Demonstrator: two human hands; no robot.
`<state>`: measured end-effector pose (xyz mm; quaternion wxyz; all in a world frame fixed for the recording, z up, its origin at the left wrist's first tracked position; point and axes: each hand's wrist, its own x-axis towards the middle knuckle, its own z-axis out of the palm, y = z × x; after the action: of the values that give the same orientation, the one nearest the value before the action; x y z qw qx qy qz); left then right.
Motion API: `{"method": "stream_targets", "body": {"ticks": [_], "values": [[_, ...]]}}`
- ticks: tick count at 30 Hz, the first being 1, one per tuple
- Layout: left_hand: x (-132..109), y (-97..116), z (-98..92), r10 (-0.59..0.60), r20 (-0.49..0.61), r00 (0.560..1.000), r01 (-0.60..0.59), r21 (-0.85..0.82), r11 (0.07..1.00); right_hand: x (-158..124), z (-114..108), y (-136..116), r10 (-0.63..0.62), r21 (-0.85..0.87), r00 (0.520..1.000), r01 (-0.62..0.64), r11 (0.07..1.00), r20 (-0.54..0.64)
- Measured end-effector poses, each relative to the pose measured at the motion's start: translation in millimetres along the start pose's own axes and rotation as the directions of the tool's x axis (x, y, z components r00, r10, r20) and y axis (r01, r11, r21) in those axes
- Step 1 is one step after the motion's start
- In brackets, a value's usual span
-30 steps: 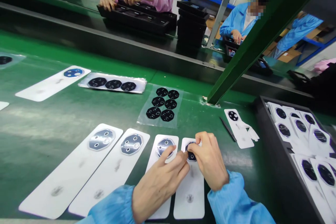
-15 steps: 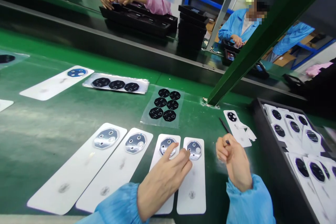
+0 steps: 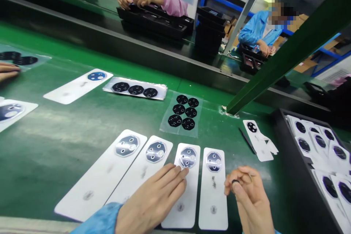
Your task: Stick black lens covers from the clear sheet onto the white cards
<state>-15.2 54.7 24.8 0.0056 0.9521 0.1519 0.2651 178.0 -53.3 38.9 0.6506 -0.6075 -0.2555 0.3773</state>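
Note:
Four white phone-shaped panels lie side by side on the green table, each with a silvery camera-lens patch near its top. My left hand (image 3: 156, 193) stretches flat across the third panel (image 3: 189, 186), fingertips at the lower edge of its patch (image 3: 188, 157). Part of the second panel (image 3: 142, 168) is under that hand too. To the right of the fourth panel (image 3: 213, 193), my right hand (image 3: 248, 193) is raised with thumb and fingers pinched. A small black piece (image 3: 235, 181) shows between them; its full shape is hidden.
A clear sheet with black octagonal stickers (image 3: 182, 111) and a sticker stack (image 3: 135, 88) lie behind the panels. Dark tweezers-like tool (image 3: 247, 140) and white panel (image 3: 257, 146) sit right, near a black tray (image 3: 285, 131). Another person's hand (image 3: 8, 71) is far left; a green post (image 3: 263, 73) rises behind.
My view has shifted left. My left hand has moved off the fourth panel and flattened over the third. My right hand has turned and come lower. Another person's hand has appeared at left.

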Motion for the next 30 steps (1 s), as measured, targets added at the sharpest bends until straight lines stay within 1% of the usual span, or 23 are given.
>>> {"method": "stream_targets", "body": {"ticks": [3, 7, 9, 12, 14, 17, 19, 21, 23, 26, 30], "values": [[-0.7, -3.6, 1.9, -0.018, -0.003, 1.0, 0.018, 0.029, 0.999, 0.9, 9.1, 1.9, 0.04, -0.052, 0.999, -0.039, 0.998, 0.019], [-1.9, -4.5, 5.1, -0.026, -0.011, 1.0, 0.027, 0.041, 0.999, 8.0, 8.6, 10.8, 0.07, -0.188, 0.995, -0.056, 0.981, 0.067], [-3.0, -4.9, 6.5, -0.028, -0.004, 1.0, 0.028, 0.053, 0.998, 12.6, 6.6, 16.2, 0.048, -0.262, 0.996, -0.025, 0.965, 0.08], [-4.3, -5.9, 9.4, -0.029, 0.01, 1.0, 0.028, 0.089, 0.996, 18.8, 7.5, 21.6, -0.039, -0.365, 0.995, 0.069, 0.929, 0.088], [-4.9, -6.6, 11.5, -0.01, 0.014, 1.0, 0.008, 0.116, 0.993, 21.6, 10.2, 23.4, -0.074, -0.414, 0.992, 0.108, 0.904, 0.099], [-5.3, -6.9, 12.9, 0.001, 0.026, 1.0, -0.005, 0.132, 0.991, 22.9, 13.5, 25.7, -0.052, -0.412, 0.995, 0.082, 0.908, 0.084], [-5.0, -6.5, 11.9, -0.009, 0.056, 0.998, 0.001, 0.14, 0.99, 22.3, 13.7, 27.4, -0.013, -0.39, 0.997, 0.042, 0.92, 0.075], [-4.3, -5.8, 10.3, -0.011, 0.09, 0.996, -0.002, 0.15, 0.989, 21.6, 12.9, 27.9, 0.003, -0.405, 0.995, 0.036, 0.914, 0.095], [-3.9, -5.1, 9.0, -0.008, 0.121, 0.993, -0.011, 0.16, 0.987, 22.3, 12.5, 26.2, -0.013, -0.457, 0.992, 0.07, 0.887, 0.127], [-4.3, -3.9, 9.0, 0.007, 0.139, 0.99, -0.031, 0.173, 0.984, 27.6, 16.3, 19.8, -0.022, -0.507, 0.983, 0.114, 0.854, 0.184], [-5.2, -1.6, 10.3, 0.007, 0.146, 0.989, -0.036, 0.198, 0.98, 39.2, 31.5, 12.1, 0.093, -0.481, 0.944, 0.075, 0.874, 0.317]]}}
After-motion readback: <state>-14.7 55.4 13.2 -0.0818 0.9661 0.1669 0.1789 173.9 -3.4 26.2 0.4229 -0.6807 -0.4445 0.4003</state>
